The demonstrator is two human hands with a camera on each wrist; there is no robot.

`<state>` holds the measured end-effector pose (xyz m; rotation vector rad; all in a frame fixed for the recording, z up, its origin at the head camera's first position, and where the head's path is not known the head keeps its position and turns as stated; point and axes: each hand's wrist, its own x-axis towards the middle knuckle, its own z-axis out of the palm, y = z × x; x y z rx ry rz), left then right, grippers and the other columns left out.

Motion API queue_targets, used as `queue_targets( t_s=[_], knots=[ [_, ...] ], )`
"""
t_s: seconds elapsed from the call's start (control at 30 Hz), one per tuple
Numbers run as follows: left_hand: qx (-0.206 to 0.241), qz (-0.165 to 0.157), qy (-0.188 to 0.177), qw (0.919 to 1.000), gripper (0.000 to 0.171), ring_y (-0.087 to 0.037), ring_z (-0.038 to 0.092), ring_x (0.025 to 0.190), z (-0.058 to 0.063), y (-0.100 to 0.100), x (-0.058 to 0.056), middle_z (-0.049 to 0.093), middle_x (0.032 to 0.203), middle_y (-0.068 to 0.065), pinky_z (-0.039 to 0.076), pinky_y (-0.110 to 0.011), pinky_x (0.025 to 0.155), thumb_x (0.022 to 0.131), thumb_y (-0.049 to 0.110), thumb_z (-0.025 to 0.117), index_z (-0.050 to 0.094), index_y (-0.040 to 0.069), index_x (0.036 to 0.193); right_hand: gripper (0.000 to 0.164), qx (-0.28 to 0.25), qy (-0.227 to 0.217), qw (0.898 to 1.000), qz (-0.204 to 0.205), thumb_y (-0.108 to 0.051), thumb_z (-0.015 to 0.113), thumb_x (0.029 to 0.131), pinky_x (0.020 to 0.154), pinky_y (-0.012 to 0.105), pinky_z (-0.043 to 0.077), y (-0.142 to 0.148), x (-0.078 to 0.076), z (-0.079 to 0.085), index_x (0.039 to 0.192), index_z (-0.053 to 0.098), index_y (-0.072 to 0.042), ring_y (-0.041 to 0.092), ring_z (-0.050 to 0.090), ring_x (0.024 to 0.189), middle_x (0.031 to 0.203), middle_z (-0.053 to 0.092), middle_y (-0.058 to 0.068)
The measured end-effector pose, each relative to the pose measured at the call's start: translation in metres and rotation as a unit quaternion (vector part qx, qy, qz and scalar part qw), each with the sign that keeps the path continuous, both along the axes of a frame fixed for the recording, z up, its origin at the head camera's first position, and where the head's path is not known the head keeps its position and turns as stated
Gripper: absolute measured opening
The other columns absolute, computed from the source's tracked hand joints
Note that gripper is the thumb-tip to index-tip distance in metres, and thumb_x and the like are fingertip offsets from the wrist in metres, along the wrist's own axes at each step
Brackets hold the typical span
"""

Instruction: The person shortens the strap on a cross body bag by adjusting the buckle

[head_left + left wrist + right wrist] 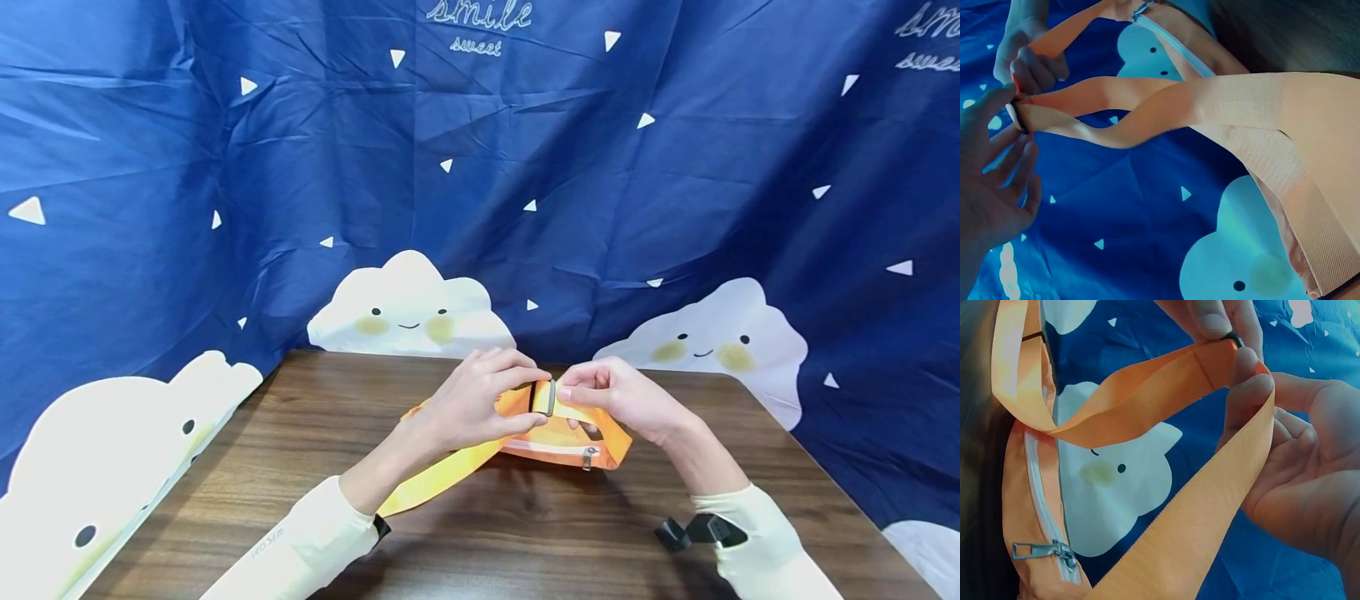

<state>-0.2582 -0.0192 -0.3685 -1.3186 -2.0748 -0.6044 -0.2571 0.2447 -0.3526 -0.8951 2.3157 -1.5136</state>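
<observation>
An orange waist bag [555,433] with a white zipper and a metal zipper pull [1041,550] hangs just above the table. My left hand [480,400] pinches a dark slide buckle [552,398] on the bag's strap between thumb and fingers. Right beside it, my right hand [618,396] pinches the orange webbing strap [1191,506] close to the buckle. In the left wrist view the strap [1147,119] runs in a loop from the buckle back to the bag. Another stretch of yellow-orange strap [450,477] trails under my left forearm. The fingers partly hide the buckle.
A brown wood-grain table [525,542] lies beneath both hands. Behind it hangs a dark blue curtain [480,167] with white triangles and smiling clouds. Black wrist straps with small cameras [705,532] sit on the pale sleeves.
</observation>
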Motion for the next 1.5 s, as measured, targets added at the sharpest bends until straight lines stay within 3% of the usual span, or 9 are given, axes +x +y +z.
queue_targets(
  t_s=[0.07, 0.37, 0.7, 0.9, 1.17, 1.3, 1.5],
  knots=[
    [-0.003, -0.002, -0.002, 1.0, 0.044, -0.009, 0.052, 0.106, 0.0, 0.0, 0.001, 0.065, 0.114, 0.007, 0.04, -0.032, 0.094, 0.087, 0.043, 0.08, 0.074, 0.016, 0.122, 0.02, 0.007, -0.004, 1.0, 0.0, -0.019, 0.067, 0.1, 0.066, 0.029, 0.05, -0.001, 0.001, 0.0, 0.105, 0.073, -0.001, 0.02, 0.061, 0.071, 0.073, 0.064, 0.008],
    [0.004, -0.01, 0.019, 0.9998, 0.042, -0.007, 0.054, 0.102, 0.007, -0.004, 0.003, 0.065, 0.111, 0.008, 0.04, -0.033, 0.093, 0.086, 0.043, 0.08, 0.074, 0.016, 0.117, 0.021, 0.038, 0.001, 0.999, 0.001, -0.022, 0.066, 0.101, 0.079, 0.035, 0.051, 0.009, -0.002, 0.004, 0.108, 0.075, -0.005, 0.025, 0.061, 0.091, 0.088, 0.069, 0.012],
    [0.007, -0.019, 0.012, 0.9997, 0.043, -0.008, 0.053, 0.104, 0.005, -0.005, 0.002, 0.064, 0.112, 0.007, 0.039, -0.034, 0.095, 0.086, 0.043, 0.08, 0.073, 0.015, 0.118, 0.021, -0.021, -0.015, 0.999, 0.021, -0.017, 0.065, 0.102, 0.063, 0.029, 0.05, 0.006, -0.005, -0.002, 0.105, 0.072, 0.002, 0.026, 0.058, 0.07, 0.073, 0.061, 0.016],
    [-0.001, -0.013, 0.01, 0.9999, 0.041, -0.008, 0.052, 0.104, 0.005, -0.003, 0.003, 0.064, 0.112, 0.008, 0.039, -0.032, 0.095, 0.087, 0.042, 0.078, 0.074, 0.016, 0.119, 0.02, -0.017, -0.012, 1.0, 0.011, -0.018, 0.065, 0.101, 0.065, 0.028, 0.05, -0.001, -0.002, -0.002, 0.107, 0.073, -0.001, 0.019, 0.06, 0.072, 0.078, 0.065, 0.009],
    [-0.002, -0.004, 0.017, 0.9999, 0.041, -0.009, 0.055, 0.103, 0.007, -0.004, 0.003, 0.067, 0.113, 0.007, 0.041, -0.033, 0.095, 0.089, 0.044, 0.078, 0.073, 0.015, 0.118, 0.022, -0.022, -0.019, 1.0, 0.005, -0.018, 0.064, 0.102, 0.065, 0.03, 0.049, 0.006, -0.002, 0.0, 0.108, 0.071, 0.002, 0.024, 0.058, 0.073, 0.074, 0.061, 0.008],
    [-0.005, -0.014, 0.001, 0.9999, 0.04, -0.007, 0.054, 0.1, 0.006, -0.002, 0.002, 0.067, 0.108, 0.009, 0.04, -0.033, 0.092, 0.088, 0.046, 0.078, 0.073, 0.017, 0.115, 0.024, -0.01, -0.009, 1.0, -0.01, -0.019, 0.065, 0.101, 0.071, 0.032, 0.048, 0.009, -0.002, -0.001, 0.108, 0.071, 0.003, 0.025, 0.059, 0.078, 0.072, 0.061, 0.011],
    [-0.03, -0.007, -0.024, 0.9992, 0.044, -0.008, 0.053, 0.101, 0.002, -0.004, 0.002, 0.067, 0.109, 0.009, 0.04, -0.032, 0.092, 0.086, 0.045, 0.08, 0.072, 0.016, 0.118, 0.022, 0.002, 0.0, 1.0, -0.003, -0.02, 0.069, 0.099, 0.077, 0.033, 0.052, -0.001, -0.003, -0.005, 0.106, 0.074, -0.001, 0.026, 0.062, 0.085, 0.086, 0.069, 0.019]
  ],
)
